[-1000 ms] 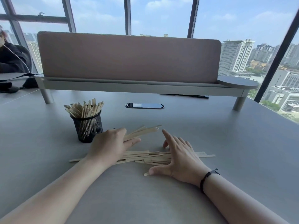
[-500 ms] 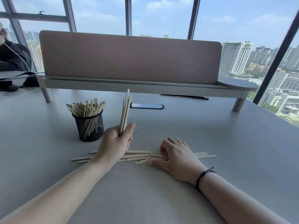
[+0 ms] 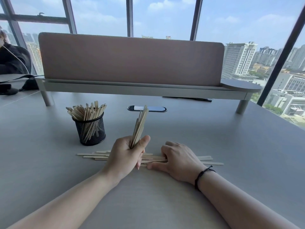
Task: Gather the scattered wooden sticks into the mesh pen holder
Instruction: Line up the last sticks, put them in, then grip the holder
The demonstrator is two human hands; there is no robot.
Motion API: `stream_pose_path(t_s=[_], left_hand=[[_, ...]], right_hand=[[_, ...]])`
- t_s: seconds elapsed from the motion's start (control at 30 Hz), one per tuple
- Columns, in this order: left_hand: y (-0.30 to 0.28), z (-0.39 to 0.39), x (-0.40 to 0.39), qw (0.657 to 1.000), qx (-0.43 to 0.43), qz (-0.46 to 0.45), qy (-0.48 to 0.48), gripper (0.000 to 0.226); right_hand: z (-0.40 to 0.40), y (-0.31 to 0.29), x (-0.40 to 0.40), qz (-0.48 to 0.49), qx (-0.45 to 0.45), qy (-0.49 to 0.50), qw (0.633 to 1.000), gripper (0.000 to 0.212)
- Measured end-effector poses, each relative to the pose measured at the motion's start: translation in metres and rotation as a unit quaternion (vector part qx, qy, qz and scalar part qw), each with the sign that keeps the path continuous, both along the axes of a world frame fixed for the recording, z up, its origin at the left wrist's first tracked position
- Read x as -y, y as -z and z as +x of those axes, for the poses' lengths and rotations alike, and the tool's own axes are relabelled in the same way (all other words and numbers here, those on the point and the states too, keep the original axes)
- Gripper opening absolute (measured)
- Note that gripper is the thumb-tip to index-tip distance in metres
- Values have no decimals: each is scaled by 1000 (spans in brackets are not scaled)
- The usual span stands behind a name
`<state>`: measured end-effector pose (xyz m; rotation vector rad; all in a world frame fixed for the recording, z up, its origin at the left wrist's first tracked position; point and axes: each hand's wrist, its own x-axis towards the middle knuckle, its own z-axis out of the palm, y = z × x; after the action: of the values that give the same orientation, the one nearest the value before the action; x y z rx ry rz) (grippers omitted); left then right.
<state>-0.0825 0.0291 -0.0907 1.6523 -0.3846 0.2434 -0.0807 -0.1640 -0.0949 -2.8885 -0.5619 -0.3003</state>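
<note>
A black mesh pen holder (image 3: 91,131) stands on the grey table, packed with several wooden sticks (image 3: 86,111). My left hand (image 3: 126,153) grips a bundle of sticks (image 3: 140,125) that points upward, to the right of the holder. Under and beside both hands a row of loose sticks (image 3: 94,155) lies flat on the table. My right hand (image 3: 179,158) rests on that row, fingers curled round several of the loose sticks at their middle.
A pink desk divider (image 3: 130,58) on a raised shelf (image 3: 241,83) crosses the table behind. An oval cable port (image 3: 146,108) sits in the table (image 3: 214,138). A person in dark clothes (image 3: 11,58) sits at the far left with dark objects (image 3: 9,89) nearby.
My left hand lifted a bundle of sticks from lying flat to upright. My right hand went from flat on the pile to fingers curled round some sticks.
</note>
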Motion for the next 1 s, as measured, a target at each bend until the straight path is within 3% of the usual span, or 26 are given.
stream_pose_path(t_s=[0.3, 0.73, 1.0], left_hand=[[1, 5, -4, 998, 41, 0, -51, 62], [-5, 3, -9, 995, 81, -21, -47, 64], [-6, 5, -10, 993, 88, -18, -77, 57]], right_hand=[[-2, -8, -3, -8, -7, -7, 1000, 67], [-6, -8, 0, 8, 12, -30, 999, 68], [-3, 2, 3, -15, 103, -44, 994, 60]])
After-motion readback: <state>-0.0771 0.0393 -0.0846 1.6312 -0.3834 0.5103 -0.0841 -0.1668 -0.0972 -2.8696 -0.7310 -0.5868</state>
